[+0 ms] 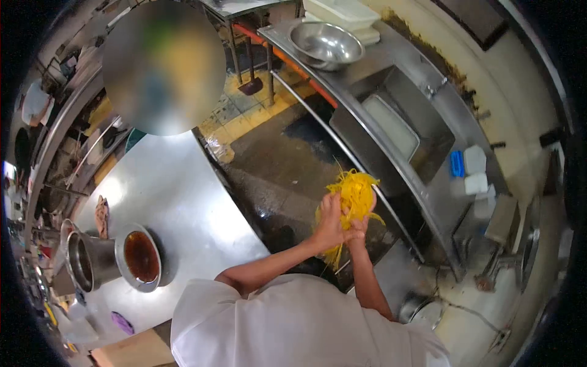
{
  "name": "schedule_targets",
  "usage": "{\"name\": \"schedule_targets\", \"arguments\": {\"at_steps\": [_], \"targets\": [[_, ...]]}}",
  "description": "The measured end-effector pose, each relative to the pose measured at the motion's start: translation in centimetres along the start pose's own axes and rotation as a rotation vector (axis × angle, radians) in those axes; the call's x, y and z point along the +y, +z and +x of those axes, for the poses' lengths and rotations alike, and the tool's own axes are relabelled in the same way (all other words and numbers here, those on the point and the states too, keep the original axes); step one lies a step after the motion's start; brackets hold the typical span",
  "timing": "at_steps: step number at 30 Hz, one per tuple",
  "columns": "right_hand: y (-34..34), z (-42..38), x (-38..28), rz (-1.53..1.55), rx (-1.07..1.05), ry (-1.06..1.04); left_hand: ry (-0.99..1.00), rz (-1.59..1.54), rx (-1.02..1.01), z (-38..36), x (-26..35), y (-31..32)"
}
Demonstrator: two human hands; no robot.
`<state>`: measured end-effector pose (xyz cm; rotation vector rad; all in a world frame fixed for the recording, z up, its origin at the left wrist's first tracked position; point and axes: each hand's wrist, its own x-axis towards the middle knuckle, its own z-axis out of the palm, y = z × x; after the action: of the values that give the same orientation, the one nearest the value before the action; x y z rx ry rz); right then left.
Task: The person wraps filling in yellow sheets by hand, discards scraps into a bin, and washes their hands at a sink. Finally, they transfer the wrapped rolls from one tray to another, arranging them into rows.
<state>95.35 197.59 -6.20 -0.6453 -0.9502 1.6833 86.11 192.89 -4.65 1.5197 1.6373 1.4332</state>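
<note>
A bundle of yellow shredded strips [356, 192] is held in front of my body, above the dark floor between the steel table and the sink counter. My left hand [330, 221] is closed round its left side. From below and the right, my right hand [358, 229] grips the same bundle, close against the left hand. Loose strips stick out at the top and hang down below the hands.
On the left, the steel table [183, 189] bears a bowl of dark red-brown liquid [142, 257], a metal pot [92, 260] and a purple item [123, 322]. The right counter has a metal bowl [327, 44], a sink [391, 125] and a blue object [457, 164].
</note>
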Motion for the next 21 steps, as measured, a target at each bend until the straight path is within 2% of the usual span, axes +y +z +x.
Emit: {"name": "schedule_targets", "arguments": {"at_steps": [3,9,11,12,14,15,18,20,21], "targets": [[-1.0,4.5,-0.9,-0.023,-0.039,0.02,-0.07,-0.091,-0.01,4.3,-0.5,0.9],[-1.5,13.5,2.0,-0.026,-0.085,0.126,-0.097,0.055,0.158,11.5,-3.5,1.2],[-2.3,16.9,3.6,-0.258,-0.237,0.165,-0.133,0.107,0.244,14.1,-4.1,0.5],[-2.0,19.1,4.7,-0.234,-0.255,0.166,-0.131,0.135,0.255,15.5,-4.3,-0.2],[-1.9,21.4,6.4,-0.002,-0.357,0.31,-0.128,0.217,0.35,16.5,-4.4,-0.7],[-0.9,22.3,5.6,-0.001,-0.358,0.326,-0.186,0.236,0.387,17.1,-4.1,-0.9],[3.5,24.9,3.5,-0.152,-0.479,0.289,-0.134,0.253,0.46,19.3,-4.0,-2.5],[5.3,26.5,4.6,-0.128,-0.566,0.06,-0.169,0.275,0.497,20.4,-4.8,-3.5],[6.0,27.3,5.1,-0.126,-0.582,0.075,-0.201,0.27,0.514,20.9,-5.4,-4.1]]}}
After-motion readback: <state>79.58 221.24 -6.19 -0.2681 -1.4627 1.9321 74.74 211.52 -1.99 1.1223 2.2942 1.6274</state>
